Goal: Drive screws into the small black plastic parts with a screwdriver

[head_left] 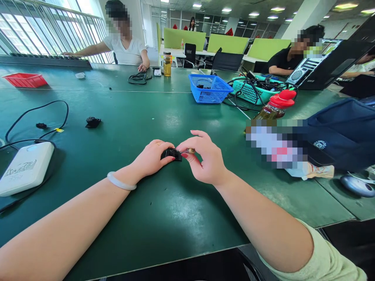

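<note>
My left hand [154,156], with a pale bangle at its wrist, grips a small black slotted part [173,153] against the green table. Thumb and fingers close around the part's left side. From the right, my right hand [205,158] pinches a thin metal tool with a brownish rounded end [191,151]. The tool's tip points at the black part; whether it touches is too small to tell. Farther left on the table lie a black piece [93,122] and a smaller black piece [41,125].
A white power bank [27,168] with a black cable lies left. Ahead are a blue basket [211,95], a teal basket [254,95] and a red tray [25,80]. A red-capped bottle [271,109] and dark bag [340,132] stand right. Other people sit across the table.
</note>
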The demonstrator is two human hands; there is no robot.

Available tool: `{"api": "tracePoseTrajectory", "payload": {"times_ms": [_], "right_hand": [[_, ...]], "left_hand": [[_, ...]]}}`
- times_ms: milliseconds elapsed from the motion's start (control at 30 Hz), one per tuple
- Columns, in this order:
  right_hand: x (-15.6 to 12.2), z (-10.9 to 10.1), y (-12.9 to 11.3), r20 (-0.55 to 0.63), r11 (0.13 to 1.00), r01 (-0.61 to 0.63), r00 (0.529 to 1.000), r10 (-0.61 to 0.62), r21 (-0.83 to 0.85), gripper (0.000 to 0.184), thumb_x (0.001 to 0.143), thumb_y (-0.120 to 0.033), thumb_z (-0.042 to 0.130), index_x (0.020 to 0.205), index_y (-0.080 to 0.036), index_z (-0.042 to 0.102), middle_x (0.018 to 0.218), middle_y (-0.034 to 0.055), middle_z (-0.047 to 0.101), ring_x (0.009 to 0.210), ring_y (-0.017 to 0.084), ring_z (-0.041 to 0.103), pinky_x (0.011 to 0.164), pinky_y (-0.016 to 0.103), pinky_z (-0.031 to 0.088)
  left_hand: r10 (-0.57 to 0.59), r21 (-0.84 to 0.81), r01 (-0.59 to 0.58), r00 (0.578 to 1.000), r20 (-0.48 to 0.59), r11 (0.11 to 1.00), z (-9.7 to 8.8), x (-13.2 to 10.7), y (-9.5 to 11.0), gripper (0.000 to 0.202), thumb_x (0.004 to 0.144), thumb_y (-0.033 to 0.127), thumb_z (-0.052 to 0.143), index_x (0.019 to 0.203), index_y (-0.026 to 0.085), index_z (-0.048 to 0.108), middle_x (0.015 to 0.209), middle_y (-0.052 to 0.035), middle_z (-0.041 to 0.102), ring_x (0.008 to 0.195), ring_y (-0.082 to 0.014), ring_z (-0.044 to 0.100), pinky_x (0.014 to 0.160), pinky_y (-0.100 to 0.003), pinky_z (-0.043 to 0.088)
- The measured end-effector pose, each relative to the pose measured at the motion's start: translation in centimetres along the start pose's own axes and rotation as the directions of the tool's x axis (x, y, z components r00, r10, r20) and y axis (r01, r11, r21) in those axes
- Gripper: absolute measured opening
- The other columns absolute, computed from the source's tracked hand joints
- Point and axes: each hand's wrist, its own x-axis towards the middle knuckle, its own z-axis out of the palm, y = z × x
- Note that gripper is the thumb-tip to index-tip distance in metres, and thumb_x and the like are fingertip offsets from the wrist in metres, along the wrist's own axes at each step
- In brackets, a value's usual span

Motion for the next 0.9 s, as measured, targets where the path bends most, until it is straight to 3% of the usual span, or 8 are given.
{"api": "tracePoseTrajectory", "payload": {"times_ms": [233, 600, 900], "right_hand": [[-0.06, -0.03, -0.24, -0.05, 0.998, -0.037, 0.998, 0.039, 0.051, 0.017, 0.086, -0.012, 0.05, 0.092, -0.026, 0.057, 0.078, -0.0043, 0.068, 0.064, 0.012, 0.062, 0.105, 0.046, 0.045], [0.11, -0.08, -0.39, 0.078, 0.999, -0.029, 0.997, 0.026, 0.036, 0.014, 0.087, -0.013, 0.054, 0.091, -0.025, 0.059, 0.075, -0.0053, 0.067, 0.066, 0.011, 0.063, 0.105, 0.042, 0.044], [0.31, -0.02, -0.46, 0.138, 0.998, 0.068, 0.988, -0.067, -0.002, 0.007, 0.088, -0.019, 0.063, 0.086, -0.026, 0.061, 0.073, -0.0065, 0.07, 0.071, 0.012, 0.066, 0.105, 0.038, 0.042]], "left_hand": [[-0.002, -0.005, 0.002, 1.0, 0.004, 1.0, -0.21, 0.04, 0.36, 0.027, 0.092, 0.043, 0.055, 0.108, 0.024, 0.064, 0.109, -0.005, 0.07, 0.113, -0.0286, 0.056, 0.103, -0.049, 0.042], [0.01, 0.0, -0.01, 1.0, -0.008, 1.0, -0.04, 0.02, 0.03, 0.022, 0.09, 0.041, 0.056, 0.102, 0.024, 0.065, 0.111, -0.0047, 0.07, 0.115, -0.0287, 0.055, 0.103, -0.049, 0.043], [0.026, 0.025, -0.025, 0.999, -0.027, 0.999, 0.25, 0.0, -0.46, 0.029, 0.087, 0.035, 0.056, 0.112, 0.024, 0.065, 0.115, -0.0066, 0.069, 0.118, -0.0292, 0.055, 0.105, -0.049, 0.043]]}}
